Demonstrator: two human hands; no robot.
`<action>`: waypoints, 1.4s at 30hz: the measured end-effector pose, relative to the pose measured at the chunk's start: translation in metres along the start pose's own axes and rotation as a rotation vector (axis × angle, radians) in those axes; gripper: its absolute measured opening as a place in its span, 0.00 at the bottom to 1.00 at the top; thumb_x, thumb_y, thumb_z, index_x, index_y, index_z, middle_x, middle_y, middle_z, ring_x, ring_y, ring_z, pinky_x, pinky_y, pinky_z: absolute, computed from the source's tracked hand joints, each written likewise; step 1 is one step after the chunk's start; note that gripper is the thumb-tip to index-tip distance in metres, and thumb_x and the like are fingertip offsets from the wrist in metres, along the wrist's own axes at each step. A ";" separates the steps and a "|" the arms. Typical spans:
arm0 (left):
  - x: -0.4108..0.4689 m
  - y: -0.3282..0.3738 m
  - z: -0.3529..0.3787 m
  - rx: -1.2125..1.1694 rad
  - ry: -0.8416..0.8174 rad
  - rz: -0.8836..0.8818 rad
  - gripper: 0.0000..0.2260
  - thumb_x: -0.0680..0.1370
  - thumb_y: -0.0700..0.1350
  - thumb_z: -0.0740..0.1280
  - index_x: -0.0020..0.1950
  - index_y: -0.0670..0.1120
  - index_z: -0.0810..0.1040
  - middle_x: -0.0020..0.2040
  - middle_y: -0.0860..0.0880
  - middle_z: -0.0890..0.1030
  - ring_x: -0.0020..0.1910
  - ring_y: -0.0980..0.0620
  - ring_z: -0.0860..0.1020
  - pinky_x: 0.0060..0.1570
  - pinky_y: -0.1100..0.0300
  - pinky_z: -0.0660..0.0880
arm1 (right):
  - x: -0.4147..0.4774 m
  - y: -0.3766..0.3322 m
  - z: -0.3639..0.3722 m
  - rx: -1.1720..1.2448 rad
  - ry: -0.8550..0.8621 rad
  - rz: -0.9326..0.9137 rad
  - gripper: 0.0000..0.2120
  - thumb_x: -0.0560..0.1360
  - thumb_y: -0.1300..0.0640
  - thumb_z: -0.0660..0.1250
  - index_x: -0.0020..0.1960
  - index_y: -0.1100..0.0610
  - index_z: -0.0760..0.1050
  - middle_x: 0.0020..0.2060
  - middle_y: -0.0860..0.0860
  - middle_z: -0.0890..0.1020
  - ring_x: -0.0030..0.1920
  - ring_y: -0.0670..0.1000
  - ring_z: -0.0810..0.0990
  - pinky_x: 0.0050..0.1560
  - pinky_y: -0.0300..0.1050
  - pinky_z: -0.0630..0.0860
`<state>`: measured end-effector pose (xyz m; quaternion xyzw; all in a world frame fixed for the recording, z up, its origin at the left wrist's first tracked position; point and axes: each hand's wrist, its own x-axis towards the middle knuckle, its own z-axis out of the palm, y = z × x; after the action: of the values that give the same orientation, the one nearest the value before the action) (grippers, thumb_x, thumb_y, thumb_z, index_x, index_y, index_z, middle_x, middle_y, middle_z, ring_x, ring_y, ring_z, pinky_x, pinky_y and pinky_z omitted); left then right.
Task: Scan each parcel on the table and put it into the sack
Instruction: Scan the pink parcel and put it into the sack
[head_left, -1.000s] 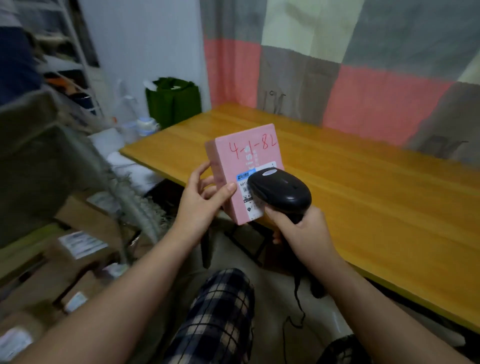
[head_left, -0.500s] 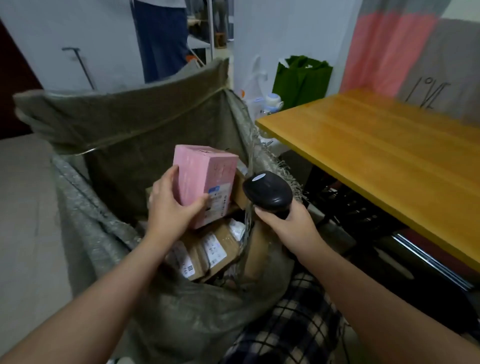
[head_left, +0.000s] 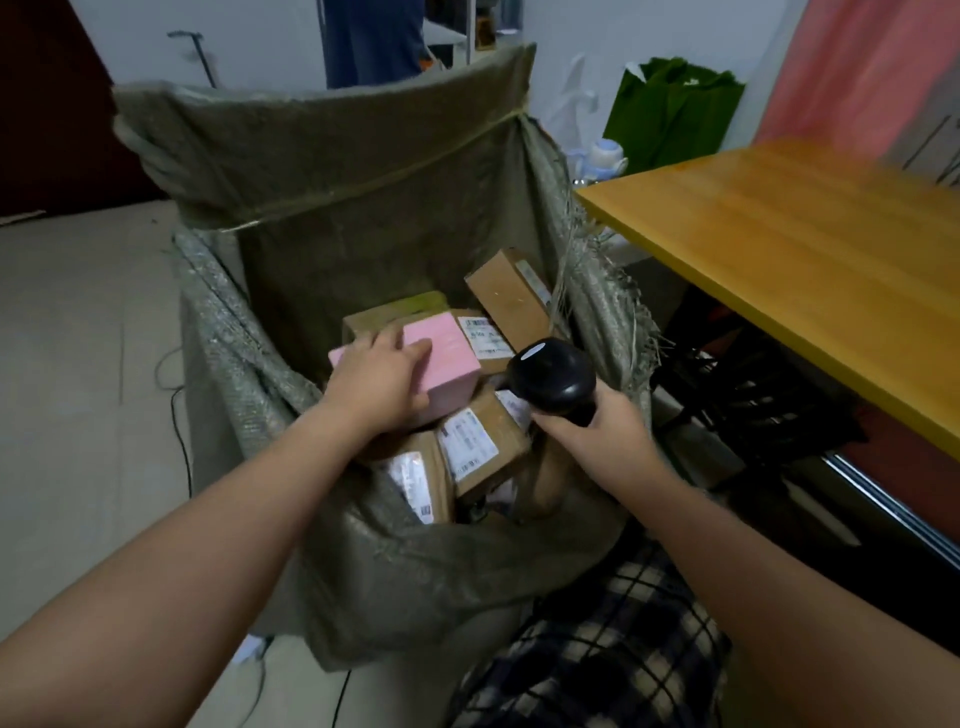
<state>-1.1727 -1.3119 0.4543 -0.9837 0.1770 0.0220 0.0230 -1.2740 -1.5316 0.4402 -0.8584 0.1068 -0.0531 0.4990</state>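
Now the pink parcel sits inside the sack.
It lies on brown boxes, the left hand curled over it; the right hand grips the black scanner just beside.

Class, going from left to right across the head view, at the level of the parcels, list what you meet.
sack's left wall → pink parcel → barcode scanner → wooden table
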 end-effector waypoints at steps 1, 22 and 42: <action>0.005 0.008 0.001 0.021 -0.009 -0.014 0.27 0.77 0.53 0.64 0.75 0.50 0.63 0.74 0.40 0.61 0.70 0.37 0.62 0.69 0.48 0.62 | -0.003 0.003 -0.006 -0.064 0.012 -0.002 0.13 0.71 0.53 0.75 0.52 0.49 0.77 0.46 0.47 0.81 0.51 0.47 0.78 0.52 0.46 0.75; -0.056 0.158 0.060 -0.537 -0.059 0.318 0.07 0.79 0.42 0.63 0.56 0.44 0.73 0.52 0.42 0.76 0.53 0.43 0.74 0.49 0.55 0.69 | -0.027 0.065 -0.045 0.374 0.024 0.399 0.25 0.69 0.58 0.77 0.64 0.57 0.73 0.54 0.54 0.82 0.48 0.50 0.80 0.37 0.39 0.72; 0.000 0.160 -0.115 -0.303 0.502 0.532 0.10 0.79 0.38 0.58 0.48 0.51 0.59 0.40 0.48 0.71 0.40 0.44 0.72 0.37 0.52 0.68 | -0.022 0.006 -0.104 0.461 0.268 0.095 0.25 0.73 0.56 0.74 0.68 0.52 0.72 0.57 0.50 0.82 0.53 0.50 0.81 0.42 0.39 0.76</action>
<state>-1.2242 -1.4679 0.5627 -0.8706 0.4204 -0.1882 -0.1727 -1.3162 -1.6169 0.4871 -0.7013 0.1970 -0.1656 0.6647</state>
